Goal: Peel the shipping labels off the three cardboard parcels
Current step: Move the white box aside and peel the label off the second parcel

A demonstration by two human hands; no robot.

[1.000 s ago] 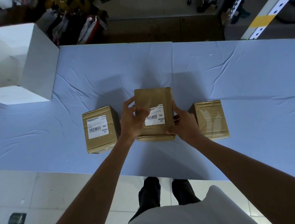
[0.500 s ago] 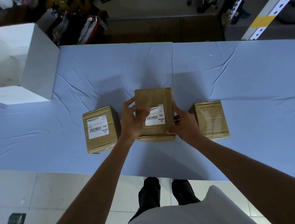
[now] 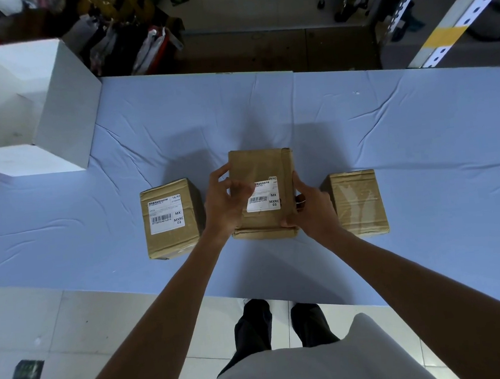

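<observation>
middle parcel [image 3: 258,164]: a brown cardboard box with brown tape round it. It sits on the table, between the two hands.
middle label [image 3: 266,201]: a white paper sticker with black bars and letters. It is on top of the middle parcel, on the near half. Its left edge is hidden under fingers.
left hand [image 3: 224,205]: at the left side of the middle parcel. The thumb and fingers are bent and close together, and they pinch the left edge of the middle label.
right hand [image 3: 312,211]: at the right side of the middle parcel. The thumb lies on top by the edge and the fingers wrap round the side, so it holds the box.
left parcel [image 3: 172,244]: a brown cardboard box just left of the middle parcel.
left label [image 3: 166,214]: a white paper sticker lying flat on top of the left parcel.
right parcel [image 3: 355,202]: a brown cardboard box with shiny clear tape on top, just right of the middle parcel.
table [image 3: 389,134]: covered with a wrinkled light blue cloth, under the middle parcel.
white box [image 3: 55,115]: a big white cardboard box, well to the left of the middle parcel and farther back.
</observation>
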